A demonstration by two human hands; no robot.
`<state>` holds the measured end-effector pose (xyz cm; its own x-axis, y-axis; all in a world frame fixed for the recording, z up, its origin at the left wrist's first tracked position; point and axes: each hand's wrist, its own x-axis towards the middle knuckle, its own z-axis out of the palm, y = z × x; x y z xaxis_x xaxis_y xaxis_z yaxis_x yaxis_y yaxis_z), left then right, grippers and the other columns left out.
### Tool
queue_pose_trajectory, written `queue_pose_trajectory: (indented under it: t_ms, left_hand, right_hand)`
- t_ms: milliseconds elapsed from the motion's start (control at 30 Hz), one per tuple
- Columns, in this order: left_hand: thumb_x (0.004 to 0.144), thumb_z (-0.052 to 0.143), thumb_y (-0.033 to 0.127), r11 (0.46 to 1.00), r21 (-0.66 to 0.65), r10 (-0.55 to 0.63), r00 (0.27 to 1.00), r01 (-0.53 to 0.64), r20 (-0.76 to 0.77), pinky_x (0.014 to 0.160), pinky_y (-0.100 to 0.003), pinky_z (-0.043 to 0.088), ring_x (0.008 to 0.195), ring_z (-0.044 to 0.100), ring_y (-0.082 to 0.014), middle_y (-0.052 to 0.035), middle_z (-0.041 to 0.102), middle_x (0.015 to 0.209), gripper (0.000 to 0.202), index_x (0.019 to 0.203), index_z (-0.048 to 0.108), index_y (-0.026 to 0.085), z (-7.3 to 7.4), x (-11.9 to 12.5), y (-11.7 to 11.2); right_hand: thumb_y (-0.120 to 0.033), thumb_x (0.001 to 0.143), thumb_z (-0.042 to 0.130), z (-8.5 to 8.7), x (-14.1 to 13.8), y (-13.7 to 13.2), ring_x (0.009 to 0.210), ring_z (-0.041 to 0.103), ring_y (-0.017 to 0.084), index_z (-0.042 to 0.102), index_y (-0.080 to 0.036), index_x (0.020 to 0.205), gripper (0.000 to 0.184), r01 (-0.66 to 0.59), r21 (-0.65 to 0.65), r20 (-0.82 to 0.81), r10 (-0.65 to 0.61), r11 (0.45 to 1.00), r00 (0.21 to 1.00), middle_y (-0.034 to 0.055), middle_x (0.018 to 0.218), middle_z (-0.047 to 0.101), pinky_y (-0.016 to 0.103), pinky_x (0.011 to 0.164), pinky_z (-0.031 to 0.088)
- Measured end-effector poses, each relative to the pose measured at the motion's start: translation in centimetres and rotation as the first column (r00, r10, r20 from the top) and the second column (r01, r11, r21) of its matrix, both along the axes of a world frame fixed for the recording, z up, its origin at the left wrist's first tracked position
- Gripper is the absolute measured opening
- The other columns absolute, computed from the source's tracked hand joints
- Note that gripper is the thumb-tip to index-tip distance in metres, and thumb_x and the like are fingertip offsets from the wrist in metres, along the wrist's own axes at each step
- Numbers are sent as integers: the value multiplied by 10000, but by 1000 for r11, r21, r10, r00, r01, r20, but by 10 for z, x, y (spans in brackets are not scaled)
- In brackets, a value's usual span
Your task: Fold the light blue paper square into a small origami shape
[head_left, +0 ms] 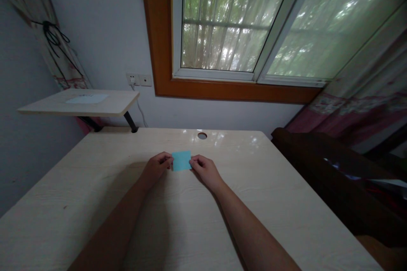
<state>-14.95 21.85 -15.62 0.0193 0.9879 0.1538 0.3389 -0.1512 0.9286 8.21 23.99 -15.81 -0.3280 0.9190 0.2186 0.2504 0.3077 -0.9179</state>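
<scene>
A small light-blue piece of paper (pixel 181 160) is held just above the pale wooden desk (pixel 95 186), near its middle. My left hand (pixel 157 167) pinches the paper's left edge with fingers closed. My right hand (pixel 203 168) pinches the right edge the same way. Both forearms reach forward from the bottom of the view.
A round cable hole (pixel 202 135) lies in the desk beyond the paper. A raised shelf (pixel 79 102) stands at the back left, with a wall socket (pixel 139 79) behind. A window (pixel 241 25) fills the wall ahead. Dark furniture (pixel 333 178) and a curtain border the desk's right.
</scene>
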Motion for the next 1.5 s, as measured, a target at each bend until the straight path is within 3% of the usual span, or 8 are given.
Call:
queue_pose_trajectory:
  t_ms: [267, 500, 667, 933, 1067, 1167, 1333, 1500]
  left_hand:
    - [802, 583, 433, 1000, -16, 0, 1000, 0, 25, 651, -269, 467, 645, 591, -165, -18, 652, 725, 277, 858, 653, 171, 0, 1, 2]
    - [808, 590, 420, 1000, -28, -1, 1000, 2, 27, 648, -269, 468, 642, 593, -163, -9, 642, 702, 258, 847, 658, 174, 9, 2, 0]
    - [802, 601, 425, 1000, -30, -8, 1000, 8, 27, 647, -272, 465, 642, 591, -166, -7, 637, 702, 260, 857, 654, 176, 4, 1, 2]
    - [796, 618, 380, 998, -39, -39, 996, 42, 75, 648, -271, 482, 673, 594, -159, -27, 656, 784, 248, 921, 643, 168, 3, 0, 3]
    - [806, 611, 352, 999, 0, -48, 992, 49, 120, 641, -266, 498, 677, 598, -147, -29, 643, 859, 365, 1127, 596, 178, 3, 2, 2]
    - [795, 629, 319, 998, 35, -60, 991, 56, 121, 632, -256, 500, 654, 593, -118, -48, 624, 1024, 482, 1255, 542, 205, 2, 3, 0]
    - [823, 600, 248, 988, 111, -112, 993, 108, 27, 617, -241, 471, 635, 569, -104, -55, 633, 1041, 406, 1227, 596, 211, 5, 5, -4]
    - [850, 519, 179, 960, 191, -219, 975, 207, 46, 675, -275, 492, 712, 598, -130, -72, 611, 1106, 329, 1150, 649, 217, 10, 5, -8]
  right_hand:
    - [-436, 878, 550, -4, 0, 2, 632, 507, 133, 659, -161, 848, 298, 0, -17, -4, 0, 1000, 1000, -9, 678, 579, 229, 619, 400]
    - [-416, 874, 561, -3, 0, 2, 632, 520, 135, 662, -164, 854, 272, -9, -28, -26, 8, 1000, 1000, -5, 674, 595, 232, 617, 404]
    - [-423, 878, 562, -5, -1, 4, 651, 549, 138, 664, -168, 900, 276, -18, -44, -43, 16, 999, 999, -1, 690, 613, 238, 630, 430]
    - [-399, 855, 604, -7, -4, 5, 637, 566, 123, 634, -176, 1047, 296, -43, -114, -242, 15, 993, 970, -14, 719, 553, 243, 629, 488]
    - [-410, 868, 584, -4, -4, 5, 634, 568, 122, 643, -174, 1026, 290, -42, -127, -236, 11, 991, 972, -3, 734, 565, 240, 618, 485]
    - [-406, 886, 559, -2, -4, 5, 639, 579, 125, 662, -174, 1006, 281, -49, -116, -212, 24, 992, 977, 14, 767, 605, 238, 616, 478]
    - [-395, 891, 551, -3, -3, 7, 644, 583, 134, 687, -178, 990, 275, -59, -113, -197, 36, 992, 980, 24, 771, 628, 241, 621, 472]
    - [-383, 892, 551, -2, -3, 7, 638, 567, 128, 693, -173, 986, 270, -59, -121, -230, 30, 991, 973, 26, 778, 627, 237, 617, 463]
